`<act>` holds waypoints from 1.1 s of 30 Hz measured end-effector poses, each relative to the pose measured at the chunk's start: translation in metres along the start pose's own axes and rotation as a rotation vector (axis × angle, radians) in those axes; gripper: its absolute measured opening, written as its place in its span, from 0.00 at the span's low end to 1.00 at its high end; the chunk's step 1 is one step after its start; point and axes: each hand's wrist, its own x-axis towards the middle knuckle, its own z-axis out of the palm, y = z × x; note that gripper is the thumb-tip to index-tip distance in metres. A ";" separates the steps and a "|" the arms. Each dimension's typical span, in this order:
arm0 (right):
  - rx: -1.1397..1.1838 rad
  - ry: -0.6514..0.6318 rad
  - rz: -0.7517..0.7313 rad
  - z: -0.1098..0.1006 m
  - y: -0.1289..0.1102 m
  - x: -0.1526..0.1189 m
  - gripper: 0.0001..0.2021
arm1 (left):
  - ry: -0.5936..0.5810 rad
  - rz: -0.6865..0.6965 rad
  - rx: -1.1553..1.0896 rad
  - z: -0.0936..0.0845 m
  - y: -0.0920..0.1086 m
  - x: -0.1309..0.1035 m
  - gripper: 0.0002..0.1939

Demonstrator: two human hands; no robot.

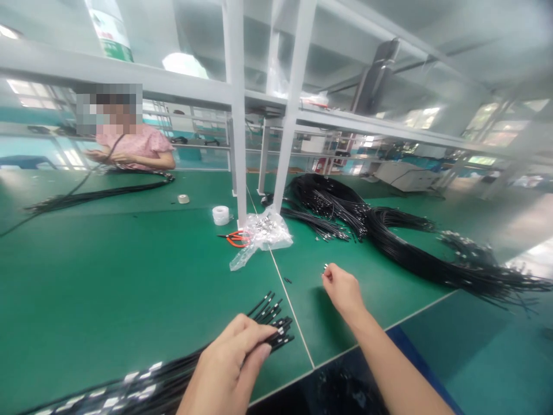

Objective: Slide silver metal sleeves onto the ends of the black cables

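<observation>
A black cable bundle (166,374) lies on the table (129,276) at left, the left hand (235,354) pinching it near the tips. Farther right, the right hand (344,289) pinches a small, mostly hidden piece (325,267); coiled cables (391,251) lie beyond.

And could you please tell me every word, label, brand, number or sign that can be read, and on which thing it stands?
None can be read.
Green-and-white container on the shelf, upper left: faint reddish marks, too blurred to read.
Black cables by the left hand: white patches, too small and blurred to show any writing.
</observation>
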 end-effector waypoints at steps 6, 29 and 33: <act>0.606 -0.243 -0.071 -0.020 -0.038 -0.061 0.05 | 0.078 -0.065 0.047 0.004 0.015 -0.002 0.11; 1.024 -0.579 0.008 -0.030 -0.069 -0.095 0.05 | -0.048 -0.063 0.167 0.007 0.019 -0.003 0.16; 1.075 -0.589 0.039 -0.022 -0.072 -0.097 0.05 | -0.023 -0.065 0.061 0.004 0.014 -0.003 0.18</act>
